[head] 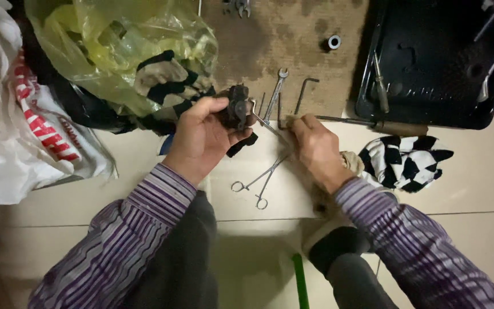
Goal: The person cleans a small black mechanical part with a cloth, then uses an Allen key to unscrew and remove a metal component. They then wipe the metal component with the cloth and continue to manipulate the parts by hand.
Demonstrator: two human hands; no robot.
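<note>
Across the pale tiled floor, going left to right: a white plastic bag with red print lies at nine o'clock, a yellow plastic bag at eleven. At centre, the left hand is curled around a dark metal part, holding it above a brown mat. Just beside it the right hand pinches a thin metal tool whose tip touches the part. Forceps lie on the floor between the wrists. A black-and-white rag sits at three o'clock, a black tray at one.
</note>
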